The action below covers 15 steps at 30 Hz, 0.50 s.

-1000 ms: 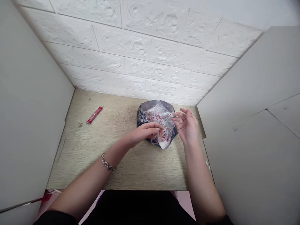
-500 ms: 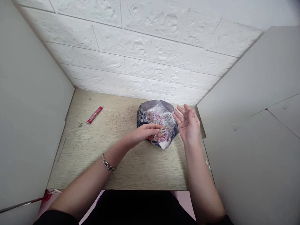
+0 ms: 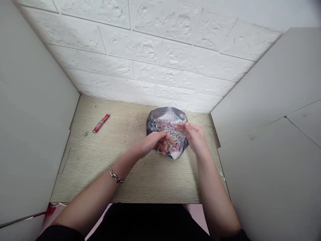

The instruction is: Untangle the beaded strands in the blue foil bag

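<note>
A silvery-lined bag with blue-and-white patterned sides sits open, its top folded out. Inside lie many small beads, mostly pink, red and clear. My left hand is over the bag's near left side, fingers curled around a thin strand of pale beads that shows below them. Over the bag's right side, my right hand has its thumb and fingers brought together, pointing left. Anything between those fingertips is too small to make out.
A red tube lies on the wooden tabletop at the left. Near it are a small metal piece and a smaller one. A white brick-textured wall closes the back, and grey panels stand at both sides.
My right hand has moved left over the bag, and its spread fingers have come together. My left hand has turned, its fingers now curled lower, with the bead strand shifted below them.
</note>
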{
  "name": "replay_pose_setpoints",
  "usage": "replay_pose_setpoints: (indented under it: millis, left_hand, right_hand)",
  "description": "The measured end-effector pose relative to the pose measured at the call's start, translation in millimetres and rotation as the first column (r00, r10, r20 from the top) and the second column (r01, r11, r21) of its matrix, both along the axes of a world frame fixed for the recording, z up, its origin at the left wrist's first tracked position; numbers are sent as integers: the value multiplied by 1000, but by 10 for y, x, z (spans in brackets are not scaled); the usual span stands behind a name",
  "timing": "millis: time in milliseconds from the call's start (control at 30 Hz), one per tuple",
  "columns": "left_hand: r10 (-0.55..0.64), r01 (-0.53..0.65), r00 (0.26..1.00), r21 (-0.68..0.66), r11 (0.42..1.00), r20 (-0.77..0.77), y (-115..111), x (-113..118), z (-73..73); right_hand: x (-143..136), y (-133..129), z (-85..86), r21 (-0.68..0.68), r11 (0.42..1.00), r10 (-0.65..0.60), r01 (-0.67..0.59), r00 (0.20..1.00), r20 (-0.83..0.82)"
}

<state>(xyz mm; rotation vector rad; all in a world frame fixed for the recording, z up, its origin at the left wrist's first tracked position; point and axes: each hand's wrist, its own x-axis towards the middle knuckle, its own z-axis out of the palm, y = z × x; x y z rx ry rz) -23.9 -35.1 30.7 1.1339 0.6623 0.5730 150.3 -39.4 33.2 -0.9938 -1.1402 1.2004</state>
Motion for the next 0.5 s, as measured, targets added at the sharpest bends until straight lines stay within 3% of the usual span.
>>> replay_pose_setpoints:
  millis: [167,267,333,400,500]
  left_hand:
    - [9,3,993,103,995,-117,-21,-12,53]
    - [-86,115,978,148,982,-192,-33,-34,83]
    - [-162,194,961,126,973,-224,-40,-42,96]
    - [-183,203,952,60,977,-246,-43,-42,102]
    - [-65,58,970,-36,998,-232,-37,-32,97]
  right_hand:
    - [-6,29,-17,-4,996,-84,84,996,-2]
    - [3,58,-17,-49,975,-219,216,974,-58]
    - [10,64,-11,-90,968,-243,235,966,-89]
    - [13,47,2,-126,982,-155,140,981,-117]
    - [7,-11,28,-157,978,115,-136,984,-140]
